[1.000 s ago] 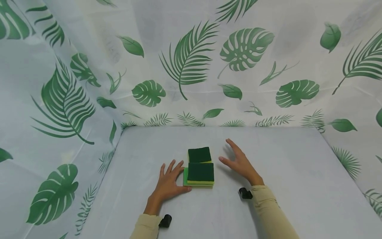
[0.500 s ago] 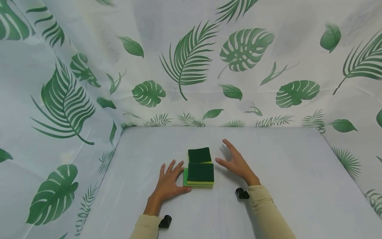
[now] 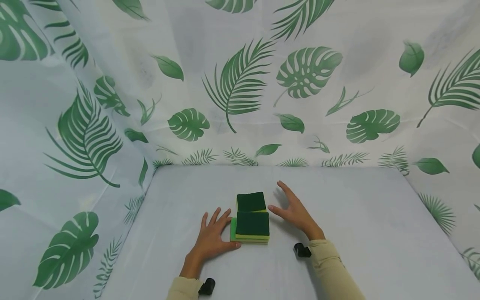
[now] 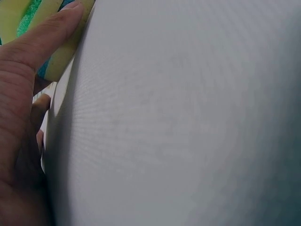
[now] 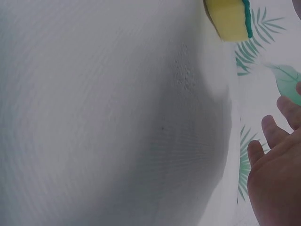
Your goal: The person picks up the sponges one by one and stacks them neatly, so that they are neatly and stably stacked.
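Observation:
A dark green and yellow scouring sponge (image 3: 253,223) lies on top of a stack in the middle of the table. Beneath it, a light green layer (image 3: 233,229) sticks out at the left. Directly behind sits another sponge (image 3: 251,202), its dark green pad facing up. My left hand (image 3: 211,238) rests at the stack's left side with fingers spread and fairly straight; the thumb (image 4: 51,35) touches the front face of the layered sponges in the left wrist view. To the right of the sponges, my right hand (image 3: 298,214) hovers with fingers extended, apart from them and holding nothing.
The sponges lie on a white-covered table (image 3: 367,233). A leaf-printed curtain (image 3: 307,79) rises along the back and both sides. A small black device (image 3: 301,250) is worn at the right wrist, and another (image 3: 207,286) at the left.
My right hand has moved slightly left, closer to the sponges. The left hand and sponges keep their arrangement. The whole head view has shifted a little downward in the picture.

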A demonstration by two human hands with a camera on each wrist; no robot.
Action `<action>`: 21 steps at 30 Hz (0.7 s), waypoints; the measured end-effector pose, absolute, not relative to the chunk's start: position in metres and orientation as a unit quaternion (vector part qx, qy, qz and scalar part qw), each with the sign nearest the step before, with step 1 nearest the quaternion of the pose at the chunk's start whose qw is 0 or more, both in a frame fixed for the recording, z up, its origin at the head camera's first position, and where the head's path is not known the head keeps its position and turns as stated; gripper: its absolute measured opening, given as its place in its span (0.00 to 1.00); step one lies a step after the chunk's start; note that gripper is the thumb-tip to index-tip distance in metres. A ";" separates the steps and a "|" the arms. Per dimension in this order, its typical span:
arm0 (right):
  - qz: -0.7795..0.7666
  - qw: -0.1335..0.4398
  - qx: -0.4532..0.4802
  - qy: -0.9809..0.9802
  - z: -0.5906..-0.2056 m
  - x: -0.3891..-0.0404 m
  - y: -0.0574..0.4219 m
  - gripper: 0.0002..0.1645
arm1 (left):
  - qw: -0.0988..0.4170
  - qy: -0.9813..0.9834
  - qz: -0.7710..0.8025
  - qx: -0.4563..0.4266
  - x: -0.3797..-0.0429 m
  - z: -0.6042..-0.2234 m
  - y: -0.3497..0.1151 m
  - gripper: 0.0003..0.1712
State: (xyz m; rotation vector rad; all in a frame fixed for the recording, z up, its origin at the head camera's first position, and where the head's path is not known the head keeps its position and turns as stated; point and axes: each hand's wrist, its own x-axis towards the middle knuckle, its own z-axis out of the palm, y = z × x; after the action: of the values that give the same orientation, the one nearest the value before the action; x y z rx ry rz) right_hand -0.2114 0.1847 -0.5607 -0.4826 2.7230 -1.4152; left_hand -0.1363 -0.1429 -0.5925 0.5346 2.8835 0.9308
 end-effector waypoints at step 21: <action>-0.458 0.025 -0.168 0.873 -0.573 -0.212 0.173 0.62 | 0.032 0.935 0.308 0.176 -0.137 -0.594 -0.144 0.52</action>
State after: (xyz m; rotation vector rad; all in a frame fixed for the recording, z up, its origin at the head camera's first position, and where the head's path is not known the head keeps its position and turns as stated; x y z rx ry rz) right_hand -0.2116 0.1727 -0.5728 -0.5180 2.6982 -1.4158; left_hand -0.1373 -0.1435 -0.5936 0.5406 2.8773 0.9469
